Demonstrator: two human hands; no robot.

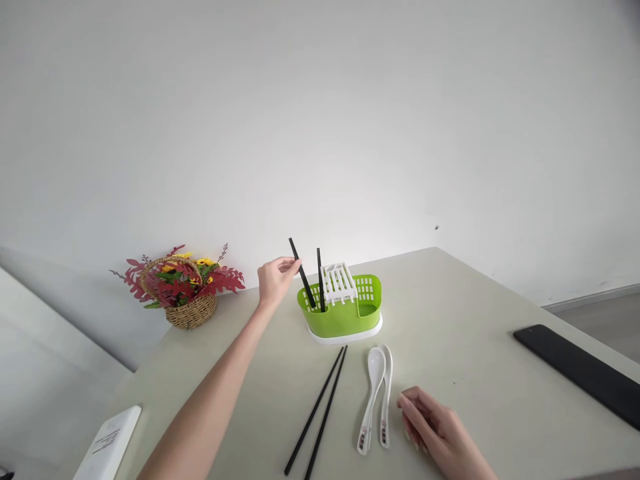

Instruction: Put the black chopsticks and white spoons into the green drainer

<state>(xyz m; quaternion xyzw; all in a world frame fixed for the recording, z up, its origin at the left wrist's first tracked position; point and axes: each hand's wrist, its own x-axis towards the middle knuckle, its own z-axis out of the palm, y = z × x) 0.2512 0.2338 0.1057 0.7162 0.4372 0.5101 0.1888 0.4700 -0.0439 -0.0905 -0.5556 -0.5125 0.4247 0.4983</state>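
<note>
My left hand (pixel 278 279) is closed on black chopsticks (pixel 303 275), pinched near the middle between thumb and fingers; whether one or a pressed-together pair, I cannot tell. They lean with their lower ends inside the left compartment of a green utensil holder (pixel 345 321). Another black chopstick (pixel 320 280) stands in the same compartment, against the white slotted rack (pixel 340 283). My right hand (pixel 434 427) lies on the table with fingers curled in and nothing visible in them. Just left of it are white spoons (pixel 375 380), overlapping side by side.
Two loose black chopsticks (pixel 323 413) lie on the pale table (pixel 450 320) before the holder. A woven basket of artificial flowers (pixel 193 312) stands left by the wall. A long black object (pixel 575 367) is at the right edge, a white box-like object (pixel 110 443) at the lower left.
</note>
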